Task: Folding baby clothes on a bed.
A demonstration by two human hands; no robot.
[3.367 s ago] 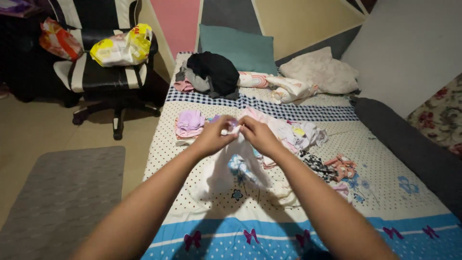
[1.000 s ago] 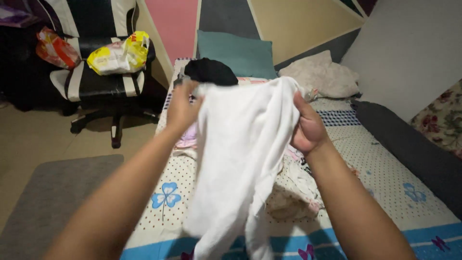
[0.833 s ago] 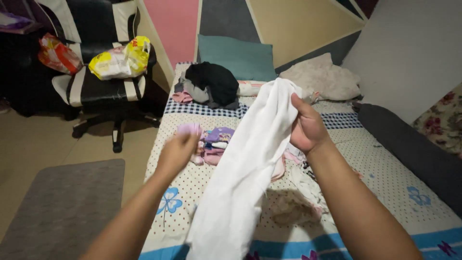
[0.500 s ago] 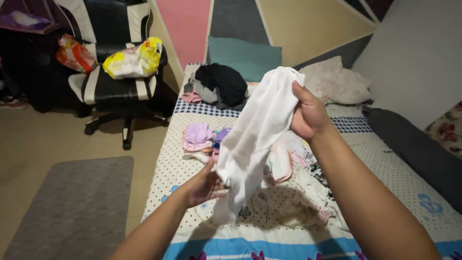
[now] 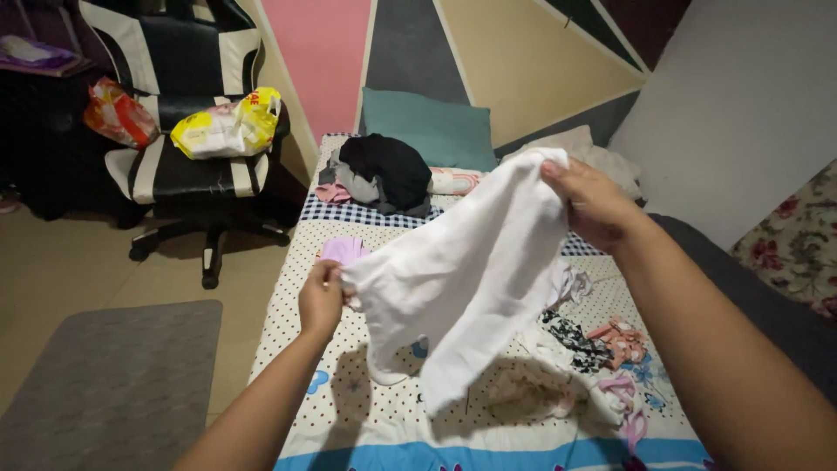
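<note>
Head view: the left hand [image 5: 321, 296] pinches one lower corner of a white garment [image 5: 462, 270] while the right hand [image 5: 595, 202], raised higher, has its fingers clamped on an upper edge, so the cloth hangs stretched in the air above the dotted bedsheet [image 5: 305, 288]. Small loose clothes [image 5: 602, 336] lie on the sheet below the garment; a black pile [image 5: 384, 170] lies beyond it. The step in hand appears to be spreading the garment flat; the next move calls for an even, taut grip on both edges.
</note>
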